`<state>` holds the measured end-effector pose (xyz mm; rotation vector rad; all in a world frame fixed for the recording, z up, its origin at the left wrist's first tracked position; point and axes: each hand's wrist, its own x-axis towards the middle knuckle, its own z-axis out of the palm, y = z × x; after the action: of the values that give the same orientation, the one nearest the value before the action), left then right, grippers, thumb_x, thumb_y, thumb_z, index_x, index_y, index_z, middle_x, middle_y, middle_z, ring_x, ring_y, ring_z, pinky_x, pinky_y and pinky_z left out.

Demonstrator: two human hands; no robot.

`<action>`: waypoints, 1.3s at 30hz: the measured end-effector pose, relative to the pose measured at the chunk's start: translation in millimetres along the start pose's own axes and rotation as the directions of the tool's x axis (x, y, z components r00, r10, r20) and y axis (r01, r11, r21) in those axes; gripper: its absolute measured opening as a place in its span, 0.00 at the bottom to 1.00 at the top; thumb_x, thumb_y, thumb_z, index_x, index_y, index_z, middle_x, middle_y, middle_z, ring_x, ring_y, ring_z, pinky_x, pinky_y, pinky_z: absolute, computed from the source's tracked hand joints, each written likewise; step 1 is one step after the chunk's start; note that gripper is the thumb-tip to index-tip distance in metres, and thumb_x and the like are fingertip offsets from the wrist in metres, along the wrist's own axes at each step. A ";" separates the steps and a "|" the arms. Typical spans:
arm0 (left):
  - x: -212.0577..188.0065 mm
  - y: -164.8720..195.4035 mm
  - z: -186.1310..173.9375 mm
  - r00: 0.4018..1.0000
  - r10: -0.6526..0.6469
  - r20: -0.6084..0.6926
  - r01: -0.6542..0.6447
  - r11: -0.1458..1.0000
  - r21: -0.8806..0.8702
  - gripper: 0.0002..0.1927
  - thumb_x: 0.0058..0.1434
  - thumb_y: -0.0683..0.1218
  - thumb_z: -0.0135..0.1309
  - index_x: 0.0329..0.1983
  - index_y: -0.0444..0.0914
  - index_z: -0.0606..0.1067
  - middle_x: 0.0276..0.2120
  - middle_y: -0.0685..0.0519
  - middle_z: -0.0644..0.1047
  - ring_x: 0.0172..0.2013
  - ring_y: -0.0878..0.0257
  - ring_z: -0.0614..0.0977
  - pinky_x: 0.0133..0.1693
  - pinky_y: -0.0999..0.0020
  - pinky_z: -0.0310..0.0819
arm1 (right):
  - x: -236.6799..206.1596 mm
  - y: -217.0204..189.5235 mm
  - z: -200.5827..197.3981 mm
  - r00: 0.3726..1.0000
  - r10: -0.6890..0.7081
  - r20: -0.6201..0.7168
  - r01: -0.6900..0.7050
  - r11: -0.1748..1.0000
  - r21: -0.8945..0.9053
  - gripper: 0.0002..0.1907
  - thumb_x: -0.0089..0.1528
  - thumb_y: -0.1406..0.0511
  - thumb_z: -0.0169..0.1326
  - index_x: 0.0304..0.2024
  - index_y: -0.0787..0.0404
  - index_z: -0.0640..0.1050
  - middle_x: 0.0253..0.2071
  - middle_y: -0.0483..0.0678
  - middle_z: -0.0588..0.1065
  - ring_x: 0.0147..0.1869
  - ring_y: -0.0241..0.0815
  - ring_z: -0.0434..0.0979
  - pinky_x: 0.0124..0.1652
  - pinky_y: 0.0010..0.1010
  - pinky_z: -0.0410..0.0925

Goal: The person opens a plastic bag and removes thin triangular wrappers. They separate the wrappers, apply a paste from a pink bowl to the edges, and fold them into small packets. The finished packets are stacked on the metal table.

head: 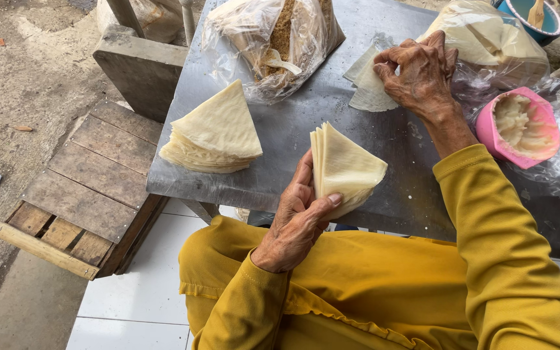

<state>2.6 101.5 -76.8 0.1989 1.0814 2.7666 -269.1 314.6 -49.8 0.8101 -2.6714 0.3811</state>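
Grey metal surface — worn, flour-smeared, outdoors beside a wooden pallet on dirt. My left hand grips a folded wrapper stack at the near edge. My right hand presses curled fingers on loose wrappers — another triangular pile lies left; a pink bowl right.

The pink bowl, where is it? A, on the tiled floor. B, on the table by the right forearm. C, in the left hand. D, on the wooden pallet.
B: the pink bowl of white paste sits on the table beside the right forearm.
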 end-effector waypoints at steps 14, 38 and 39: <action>-0.6 1.3 3.1 1.000 0.016 0.000 -0.016 1.000 0.011 0.45 0.63 0.38 0.51 0.80 0.38 0.45 0.71 0.43 0.61 0.62 0.57 0.67 0.56 0.63 0.64 | -5.0 2.2 1.6 0.991 0.093 -0.096 -0.104 0.987 -0.120 0.05 0.63 0.58 0.66 0.41 0.47 0.87 0.44 0.41 0.81 0.56 0.52 0.65 0.57 0.62 0.52; -1.8 -2.8 -2.8 0.986 0.075 0.149 -0.039 0.972 -0.230 0.53 0.60 0.32 0.49 0.83 0.41 0.36 0.71 0.43 0.60 0.67 0.57 0.68 0.67 0.62 0.65 | -120.9 -167.7 -103.3 0.890 -0.456 -0.011 0.450 0.874 0.184 0.12 0.54 0.63 0.71 0.40 0.50 0.85 0.45 0.33 0.79 0.55 0.46 0.63 0.51 0.34 0.60; -1.6 -2.6 -3.7 0.986 0.079 0.147 -0.047 0.977 -0.209 0.53 0.60 0.32 0.49 0.83 0.40 0.36 0.71 0.44 0.60 0.67 0.57 0.68 0.67 0.62 0.65 | -120.5 -166.1 -102.4 0.901 -0.434 0.000 0.421 0.874 0.241 0.12 0.55 0.64 0.70 0.42 0.49 0.85 0.46 0.32 0.79 0.56 0.46 0.63 0.51 0.31 0.61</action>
<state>3.7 100.5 -81.4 0.4202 0.7594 2.8381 -55.7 275.0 24.3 1.4672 -2.4202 0.5725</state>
